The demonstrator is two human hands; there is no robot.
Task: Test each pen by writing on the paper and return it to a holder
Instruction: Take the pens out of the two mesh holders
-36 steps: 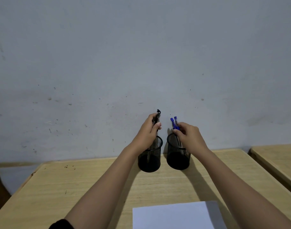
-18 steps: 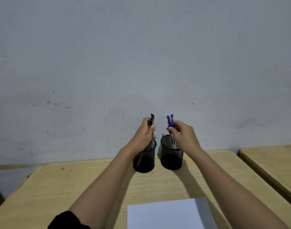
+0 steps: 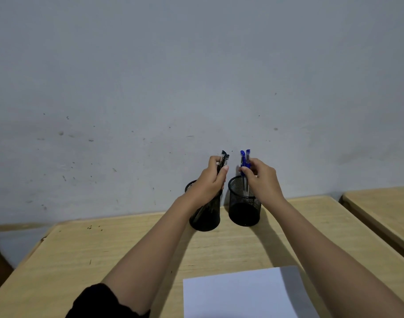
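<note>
Fingers [image 3: 213,160] of left hand [image 3: 209,182] clamp black pens [image 3: 225,157] at left holder [image 3: 206,218], right hand [image 3: 264,180] pinches 2 blue pens [image 3: 245,157] in right holder [image 3: 243,207], frame centre; paper [image 3: 237,294] at bottom shows no marks, so testing looks unstarted.

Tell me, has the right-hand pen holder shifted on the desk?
No. The right holder still stands beside the left holder, same gap, near the far edge of the desk; only the camera moved.
</note>
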